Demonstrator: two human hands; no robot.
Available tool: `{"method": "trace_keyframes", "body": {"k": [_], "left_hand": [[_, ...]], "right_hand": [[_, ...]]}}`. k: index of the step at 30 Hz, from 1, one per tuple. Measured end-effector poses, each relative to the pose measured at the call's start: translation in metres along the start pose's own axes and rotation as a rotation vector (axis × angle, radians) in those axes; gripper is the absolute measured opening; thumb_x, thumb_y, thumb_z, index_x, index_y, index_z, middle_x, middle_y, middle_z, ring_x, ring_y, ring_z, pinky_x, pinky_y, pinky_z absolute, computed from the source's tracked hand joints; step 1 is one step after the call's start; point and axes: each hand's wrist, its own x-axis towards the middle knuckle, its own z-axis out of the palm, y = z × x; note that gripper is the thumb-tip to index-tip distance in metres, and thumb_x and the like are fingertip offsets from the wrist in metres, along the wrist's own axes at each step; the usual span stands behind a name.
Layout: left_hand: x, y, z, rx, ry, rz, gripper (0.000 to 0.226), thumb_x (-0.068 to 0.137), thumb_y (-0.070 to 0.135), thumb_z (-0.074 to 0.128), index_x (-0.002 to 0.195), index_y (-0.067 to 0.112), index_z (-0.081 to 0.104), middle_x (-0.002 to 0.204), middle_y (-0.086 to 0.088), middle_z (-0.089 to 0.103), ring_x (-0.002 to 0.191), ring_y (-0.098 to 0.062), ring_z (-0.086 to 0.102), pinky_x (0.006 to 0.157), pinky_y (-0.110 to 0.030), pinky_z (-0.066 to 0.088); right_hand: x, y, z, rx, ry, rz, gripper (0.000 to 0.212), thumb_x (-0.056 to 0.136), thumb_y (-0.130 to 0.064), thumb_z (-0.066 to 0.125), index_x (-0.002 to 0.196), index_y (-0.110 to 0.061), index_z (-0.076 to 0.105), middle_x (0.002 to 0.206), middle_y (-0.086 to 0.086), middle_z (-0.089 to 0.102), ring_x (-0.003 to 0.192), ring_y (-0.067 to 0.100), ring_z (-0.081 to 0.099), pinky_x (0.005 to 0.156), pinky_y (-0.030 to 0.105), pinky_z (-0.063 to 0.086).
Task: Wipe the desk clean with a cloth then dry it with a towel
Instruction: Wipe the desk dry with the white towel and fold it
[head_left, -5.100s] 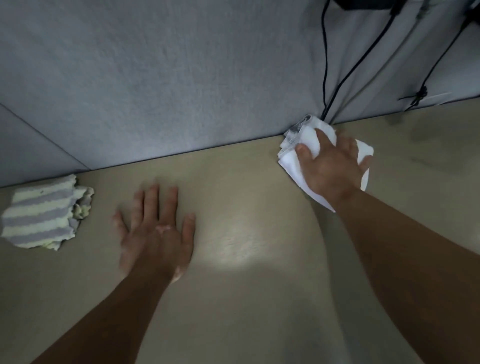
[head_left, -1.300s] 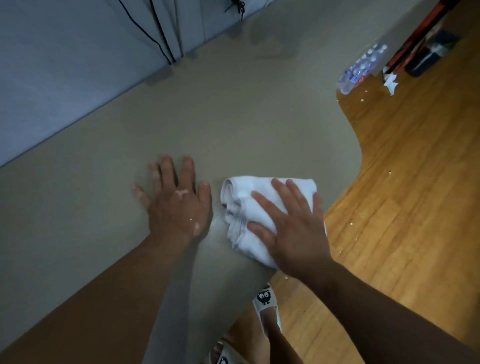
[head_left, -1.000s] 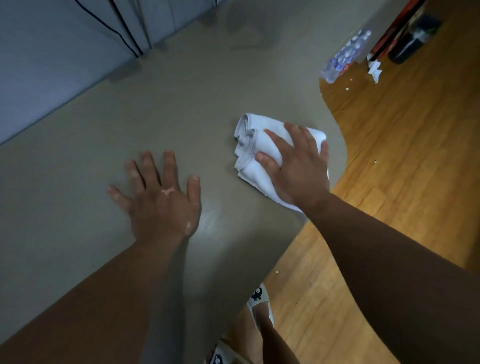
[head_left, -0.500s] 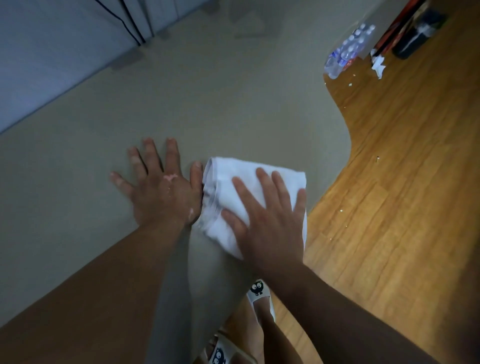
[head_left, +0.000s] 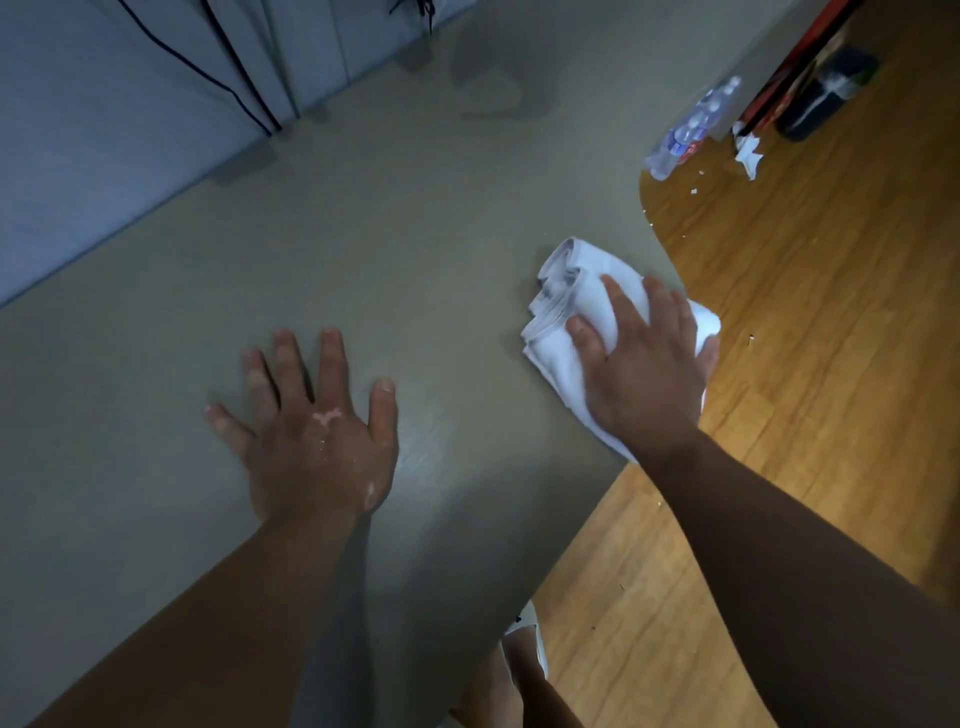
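The folded white cloth (head_left: 563, 283) lies at the table's (head_left: 415, 208) curved right edge, one corner overhanging it, pressed down by the right hand (head_left: 644, 374) with its grip spread flat, while the left hand (head_left: 317, 447), grip likewise splayed and holding nothing, rests palm-down nearer the table's middle.

A single wide-angle camera on the person's head looks steeply down from close above the desk (head_left: 374, 249); the wall (head_left: 104, 135) runs toward eleven o'clock, the wooden floor (head_left: 810, 322) toward three o'clock.
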Motion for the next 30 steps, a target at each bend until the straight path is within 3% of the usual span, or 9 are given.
{"method": "trace_keyframes", "body": {"k": [8,13,19,22,27,30], "left_hand": [[0.003,-0.001,0.007,0.029,0.03,0.006,0.072,0.098,0.066,0.023,0.161,0.031,0.022,0.169,-0.012,0.019,0.155,-0.039,0.013,0.118,-0.073,0.009],[0.005,-0.001,0.007,0.028,0.023,-0.003,0.075,0.096,0.068,0.018,0.162,0.032,0.019,0.17,-0.01,0.016,0.156,-0.037,0.01,0.12,-0.071,0.006],[0.002,-0.005,0.006,-0.083,0.12,0.012,0.063,0.098,0.057,0.037,0.155,0.03,0.039,0.163,-0.012,0.034,0.152,-0.037,0.024,0.119,-0.071,0.012],[0.006,-0.011,0.004,-0.17,0.193,-0.002,0.054,0.098,0.046,0.041,0.147,0.026,0.051,0.157,-0.008,0.045,0.147,-0.032,0.035,0.118,-0.066,0.019],[0.028,-0.042,-0.009,-0.135,0.277,-0.02,0.047,0.097,0.043,0.044,0.136,0.018,0.056,0.141,-0.008,0.053,0.122,-0.035,0.054,0.111,-0.055,0.034],[0.059,-0.077,-0.017,-0.082,0.218,-0.162,0.051,0.1,0.047,0.04,0.141,0.017,0.044,0.147,-0.015,0.044,0.13,-0.039,0.048,0.111,-0.056,0.035]], "right_hand": [[0.106,-0.029,0.001,0.011,-0.047,0.105,0.06,0.101,-0.069,0.025,0.154,-0.042,0.032,0.166,0.006,0.026,0.156,0.029,0.017,0.118,0.071,0.012],[0.117,-0.039,-0.001,0.005,-0.048,0.118,0.06,0.102,-0.066,0.026,0.156,-0.04,0.033,0.167,0.008,0.025,0.157,0.03,0.015,0.118,0.072,0.009],[-0.033,-0.063,0.018,-0.075,0.047,-0.116,0.06,0.102,-0.062,0.034,0.154,-0.035,0.044,0.163,0.013,0.038,0.151,0.037,0.031,0.113,0.072,0.023],[-0.093,-0.082,0.023,-0.139,0.001,-0.31,0.062,0.102,-0.06,0.031,0.156,-0.033,0.042,0.162,0.016,0.039,0.149,0.042,0.035,0.112,0.074,0.026],[-0.073,-0.091,0.017,-0.088,-0.066,-0.478,0.059,0.099,-0.065,0.035,0.152,-0.041,0.042,0.162,0.009,0.041,0.15,0.036,0.034,0.115,0.071,0.025],[-0.029,-0.092,0.019,-0.059,-0.073,-0.544,0.058,0.098,-0.067,0.04,0.151,-0.043,0.045,0.162,0.004,0.041,0.151,0.031,0.034,0.118,0.067,0.024]]}}
